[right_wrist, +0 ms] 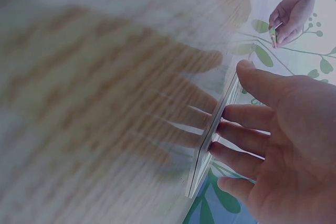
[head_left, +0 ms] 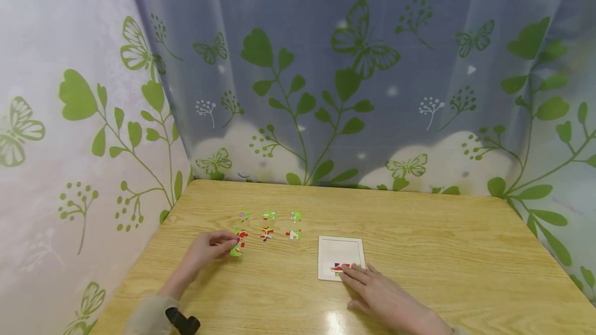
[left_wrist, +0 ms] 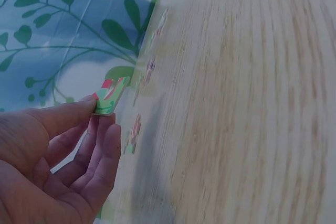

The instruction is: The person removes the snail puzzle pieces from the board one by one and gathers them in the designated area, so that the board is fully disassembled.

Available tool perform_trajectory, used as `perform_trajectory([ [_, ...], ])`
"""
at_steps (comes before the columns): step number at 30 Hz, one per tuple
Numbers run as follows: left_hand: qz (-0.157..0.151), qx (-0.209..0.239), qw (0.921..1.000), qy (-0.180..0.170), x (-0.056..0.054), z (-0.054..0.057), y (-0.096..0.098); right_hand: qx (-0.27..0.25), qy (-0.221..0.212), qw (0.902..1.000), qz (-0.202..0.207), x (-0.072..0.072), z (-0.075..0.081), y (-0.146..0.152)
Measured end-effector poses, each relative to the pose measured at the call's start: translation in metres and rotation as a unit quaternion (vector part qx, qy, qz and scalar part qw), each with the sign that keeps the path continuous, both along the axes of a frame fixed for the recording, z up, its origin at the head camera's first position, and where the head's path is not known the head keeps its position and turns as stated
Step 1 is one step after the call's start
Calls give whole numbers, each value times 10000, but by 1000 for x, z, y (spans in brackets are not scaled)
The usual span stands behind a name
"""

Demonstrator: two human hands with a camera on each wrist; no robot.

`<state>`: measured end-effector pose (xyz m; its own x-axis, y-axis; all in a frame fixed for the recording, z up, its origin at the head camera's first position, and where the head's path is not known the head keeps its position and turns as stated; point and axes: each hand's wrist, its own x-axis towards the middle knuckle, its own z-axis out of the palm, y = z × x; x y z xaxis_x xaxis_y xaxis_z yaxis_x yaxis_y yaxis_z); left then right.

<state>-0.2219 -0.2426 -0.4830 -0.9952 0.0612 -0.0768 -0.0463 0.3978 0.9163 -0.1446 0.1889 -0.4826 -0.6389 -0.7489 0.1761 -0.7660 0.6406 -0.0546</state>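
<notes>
My left hand (head_left: 204, 253) pinches a green and red jigsaw puzzle piece (left_wrist: 111, 98) between thumb and fingertips, raised above the wood in the left wrist view. Another red and green piece (head_left: 241, 233) lies just beyond that hand. To the right is a square white puzzle tray (head_left: 329, 249) with a raised border. Red, blue and green pieces (head_left: 337, 268) sit inside its lower part, partly covered by my right hand (head_left: 388, 293). That hand lies palm down with its fingers extended over the tray's lower right; in the right wrist view the fingertips meet the tray's edge.
Several more loose puzzle pieces (head_left: 267, 233) are spread in two rows left of the tray. They lie on a light wooden table (head_left: 442, 242). A curtain (head_left: 298, 133) printed with leaves and butterflies hangs along the table's back edge and continues at both sides.
</notes>
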Motion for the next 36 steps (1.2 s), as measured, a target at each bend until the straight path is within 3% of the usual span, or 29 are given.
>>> perform_trajectory([
  [10, 117, -201, 9996, -145, 0, -3, -11, 8, -113, 9999, -58, 0, 1, 0],
  [21, -298, -143, 9994, -91, -1, -10, -15, -62, -33, 10000, -11, 0, 0, 1],
  [28, -621, -303, 9974, 183, 1, -9, -15, -29, -146, 9999, -51, 0, -1, 1],
  [36, -165, -973, 9947, 282, 3, -5, -8, -44, -88, 9999, -31, 1, 0, 1],
])
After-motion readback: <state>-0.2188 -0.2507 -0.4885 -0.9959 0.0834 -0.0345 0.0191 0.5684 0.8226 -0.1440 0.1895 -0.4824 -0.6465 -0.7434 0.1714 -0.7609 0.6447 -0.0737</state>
